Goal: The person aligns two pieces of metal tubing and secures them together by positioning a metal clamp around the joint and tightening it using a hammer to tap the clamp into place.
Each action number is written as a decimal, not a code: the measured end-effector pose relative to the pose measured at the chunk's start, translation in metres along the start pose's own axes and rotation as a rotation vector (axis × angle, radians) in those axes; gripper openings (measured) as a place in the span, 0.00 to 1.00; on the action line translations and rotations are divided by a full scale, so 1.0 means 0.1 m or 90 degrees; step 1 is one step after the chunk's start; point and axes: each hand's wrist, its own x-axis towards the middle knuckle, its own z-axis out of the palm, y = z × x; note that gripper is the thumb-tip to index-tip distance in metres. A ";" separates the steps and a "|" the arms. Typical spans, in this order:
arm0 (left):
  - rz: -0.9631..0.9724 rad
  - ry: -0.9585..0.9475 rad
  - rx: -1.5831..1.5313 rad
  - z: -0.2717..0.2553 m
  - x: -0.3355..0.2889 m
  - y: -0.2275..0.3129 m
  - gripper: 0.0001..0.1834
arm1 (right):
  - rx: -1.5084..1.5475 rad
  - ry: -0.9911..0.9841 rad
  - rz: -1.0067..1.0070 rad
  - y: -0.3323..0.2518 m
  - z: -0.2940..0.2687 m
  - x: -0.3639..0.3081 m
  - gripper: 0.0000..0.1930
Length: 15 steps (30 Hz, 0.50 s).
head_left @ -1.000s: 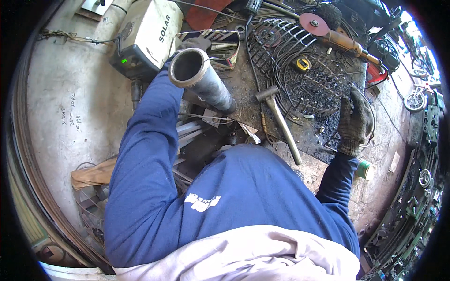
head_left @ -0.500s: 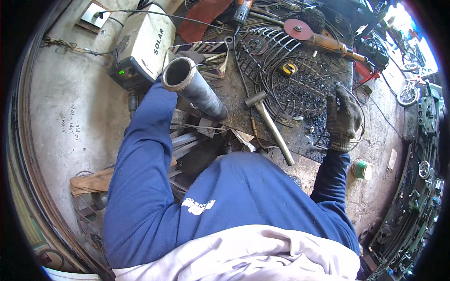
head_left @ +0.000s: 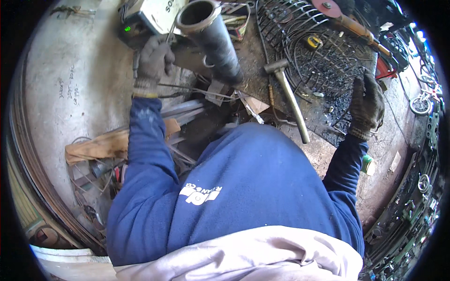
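Observation:
My left hand [head_left: 153, 62], in a dark grey work glove, is raised at the left of the bench, beside a metal pipe. Its fingers are curled; a thin line shows just above them, and I cannot tell whether it is held. The dark pipe [head_left: 218, 49] stands upright with a thick collar round its open top and a small loop on its side. My right hand [head_left: 368, 105], gloved too, rests at the right edge of the bench, fingers stretched and thumb apart. Between the hands lies a hammer [head_left: 288, 96], its handle toward me.
A wire grid [head_left: 300, 51] with black grit covers the bench's right part, with a yellow tape measure [head_left: 314, 42] on it. An angle grinder [head_left: 354, 28] lies behind. A pale machine [head_left: 161, 16] with a green display stands at the far left. Metal bars [head_left: 187, 110] lie below the bench.
My left hand has come back from behind the pipe's top, toward me and to the left. My right hand stays at the bench edge. The whole view has shifted.

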 end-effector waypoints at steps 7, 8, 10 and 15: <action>-0.067 -0.189 -0.305 0.34 -1.38 -1.22 0.22 | 0.176 0.132 -0.031 0.08 0.06 -0.11 0.16; -0.061 -0.211 -0.326 0.44 -1.43 -1.24 0.21 | 0.204 0.100 -0.015 -0.16 -0.01 -0.12 0.17; -0.073 -0.210 -0.409 0.62 -1.51 -1.18 0.23 | 0.362 0.083 0.020 -0.54 0.06 -0.24 0.14; -0.083 -0.227 -0.488 0.75 -1.26 -1.01 0.26 | 0.380 -0.107 -0.074 -1.22 0.21 -0.45 0.17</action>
